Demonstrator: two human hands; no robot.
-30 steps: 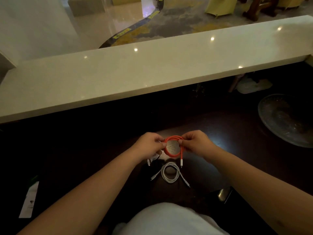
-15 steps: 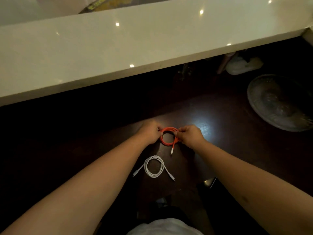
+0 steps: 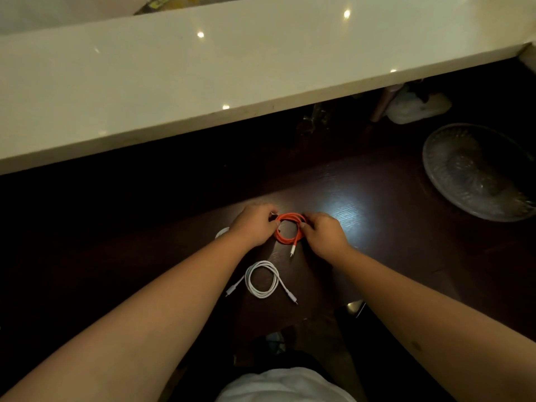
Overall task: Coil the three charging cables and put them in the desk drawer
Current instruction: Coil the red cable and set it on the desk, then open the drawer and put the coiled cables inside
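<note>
An orange cable is wound into a small coil on the dark wooden desk. My left hand pinches its left side and my right hand pinches its right side; one white-tipped end hangs toward me. A coiled white cable lies on the desk just nearer to me, both plugs sticking out. A bit of another white cable peeks out left of my left wrist, mostly hidden. No drawer is visible.
A pale stone counter runs across the back, above the desk. A round glass dish sits at the right. A white bag lies under the counter's right end. A small shiny object sits by my right forearm.
Both hands have lowered the orange coil from in front of me down onto the desk, farther away. The camera tilted down; the white coil stays where it lay.
</note>
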